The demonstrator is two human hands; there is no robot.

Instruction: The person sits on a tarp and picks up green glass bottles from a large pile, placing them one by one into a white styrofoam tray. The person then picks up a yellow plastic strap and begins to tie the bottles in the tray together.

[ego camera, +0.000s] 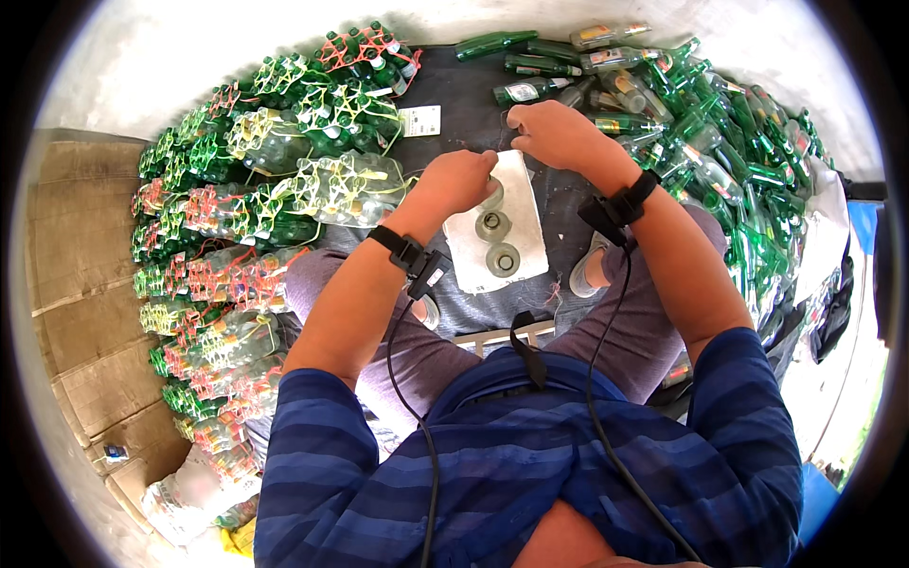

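Three clear glass bottles stand upright in a row on a white foam board (461,248), between my feet. The nearest bottle (503,260) and the middle bottle (492,226) are free of my hands. My left hand (461,177) has curled fingers right over the farthest bottle (493,195) and partly hides it; whether it grips the neck cannot be told. My right hand (550,135) is held beyond the board's far right corner, thumb and fingers bent together. A thin strand seems to hang by its fingertips; its hold is unclear.
Bundles of bottles tied with green, yellow and red plastic strips (341,188) are stacked at the left. A loose heap of green and clear bottles (710,142) lies at the right. A white printed card (420,121) lies on the dark ground sheet (454,78). Cardboard (92,284) lines the left wall.
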